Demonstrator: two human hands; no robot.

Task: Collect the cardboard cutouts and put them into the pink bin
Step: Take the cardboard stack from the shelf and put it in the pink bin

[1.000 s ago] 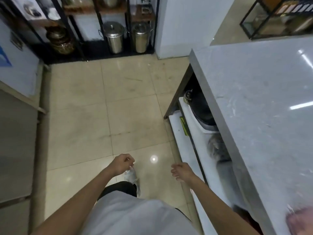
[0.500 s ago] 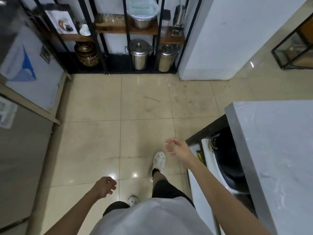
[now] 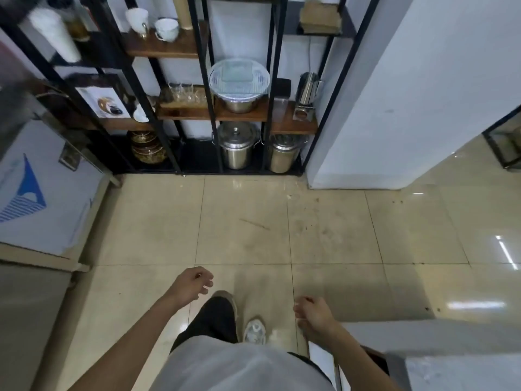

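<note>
No cardboard cutout and no pink bin is in view. My left hand [image 3: 191, 285] hangs over the tiled floor at lower centre, fingers loosely curled, holding nothing. My right hand [image 3: 314, 313] is lower right of it, beside the corner of the grey counter, fingers also loosely curled and empty. My legs and a white shoe [image 3: 254, 331] show between the two hands.
A black metal shelf rack [image 3: 210, 88] with steel pots [image 3: 236, 146], glasses and cups stands ahead against the wall. A white wall corner [image 3: 380, 122] juts out on the right. The grey counter [image 3: 451, 362] is at lower right, a steel cabinet [image 3: 28, 320] at left. Beige tiled floor [image 3: 282, 230] lies between.
The view has swung away from the counter toward the shelf rack, which is now closer. My left hand has swung forward and up, my right hand down and back.
</note>
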